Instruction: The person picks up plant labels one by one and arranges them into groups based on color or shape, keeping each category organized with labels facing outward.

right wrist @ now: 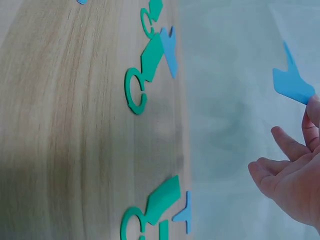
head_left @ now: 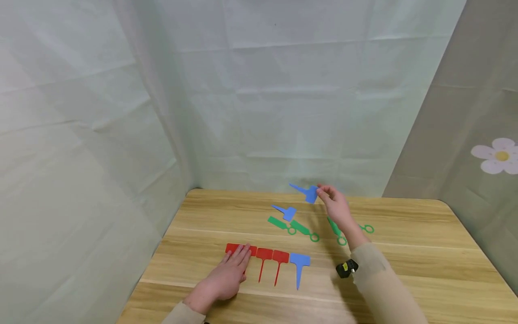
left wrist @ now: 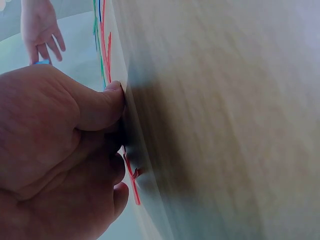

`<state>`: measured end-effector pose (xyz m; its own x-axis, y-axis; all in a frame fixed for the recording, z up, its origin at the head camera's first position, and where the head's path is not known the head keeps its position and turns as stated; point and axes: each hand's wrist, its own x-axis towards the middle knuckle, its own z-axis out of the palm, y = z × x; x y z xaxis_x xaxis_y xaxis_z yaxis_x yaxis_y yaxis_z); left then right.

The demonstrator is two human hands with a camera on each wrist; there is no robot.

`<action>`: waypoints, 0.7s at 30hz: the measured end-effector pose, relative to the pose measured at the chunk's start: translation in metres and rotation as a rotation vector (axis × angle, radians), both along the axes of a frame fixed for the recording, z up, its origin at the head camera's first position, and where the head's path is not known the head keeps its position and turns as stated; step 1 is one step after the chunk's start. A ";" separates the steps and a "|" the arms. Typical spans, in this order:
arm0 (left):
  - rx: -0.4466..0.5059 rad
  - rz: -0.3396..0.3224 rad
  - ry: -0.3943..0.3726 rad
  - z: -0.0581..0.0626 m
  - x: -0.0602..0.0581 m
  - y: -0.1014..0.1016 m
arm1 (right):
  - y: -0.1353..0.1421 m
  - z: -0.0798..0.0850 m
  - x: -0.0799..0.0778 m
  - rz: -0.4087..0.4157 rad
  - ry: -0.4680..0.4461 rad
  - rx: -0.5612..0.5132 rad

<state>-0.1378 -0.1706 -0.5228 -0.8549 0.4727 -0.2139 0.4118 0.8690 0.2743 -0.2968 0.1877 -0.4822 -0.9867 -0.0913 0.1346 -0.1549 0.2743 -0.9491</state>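
My right hand (head_left: 337, 209) pinches a blue T-shaped plant label (head_left: 311, 194) by its wide head, raised above the back of the table, its stem pointing left. My left hand (head_left: 228, 276) rests at the left end of a row, its straight fingers on red T-shaped labels and partly covering them. Right of those fingers lie two more red labels, one (head_left: 265, 254) beside the other (head_left: 281, 256), stems toward me. A blue label (head_left: 300, 260) ends the row, turned the same way. Another blue label (head_left: 289, 213) lies tilted further back.
Green ring-ended tags lie behind the row, one (head_left: 277, 222) beside another (head_left: 304, 227). More green tags, one of them (head_left: 335, 226) by my right forearm, are partly hidden. The right wrist view shows a further blue label (right wrist: 184, 215). A cloth wall (head_left: 283, 112) borders the table's back.
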 end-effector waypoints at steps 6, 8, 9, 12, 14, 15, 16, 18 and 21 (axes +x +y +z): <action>0.012 -0.003 -0.012 0.001 -0.001 0.000 | 0.008 0.008 0.013 0.022 0.019 -0.019; 0.014 -0.002 -0.016 0.000 -0.001 0.000 | 0.011 0.009 0.017 0.028 0.028 -0.013; 0.015 -0.001 -0.017 0.001 -0.001 0.000 | 0.013 0.009 0.019 0.029 0.029 -0.010; 0.020 0.005 -0.017 0.002 -0.002 -0.001 | 0.017 0.010 0.025 0.043 0.033 -0.003; 0.024 0.006 -0.017 0.003 -0.002 -0.001 | 0.019 0.011 0.031 0.059 0.031 -0.012; 0.028 0.008 -0.019 0.004 -0.002 -0.001 | 0.020 0.011 0.033 0.068 0.027 -0.012; 0.031 0.009 -0.022 0.004 -0.001 -0.002 | 0.022 0.012 0.036 0.078 0.026 -0.013; 0.034 0.008 -0.026 0.005 -0.001 -0.002 | 0.024 0.012 0.042 0.100 0.024 -0.007; 0.039 0.011 -0.031 0.006 0.001 -0.003 | 0.028 0.011 0.047 0.124 0.031 0.019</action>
<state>-0.1371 -0.1739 -0.5170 -0.8530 0.4722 -0.2223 0.3934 0.8616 0.3207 -0.2493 0.2156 -0.4711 -0.9630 -0.2151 0.1625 -0.2183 0.2686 -0.9382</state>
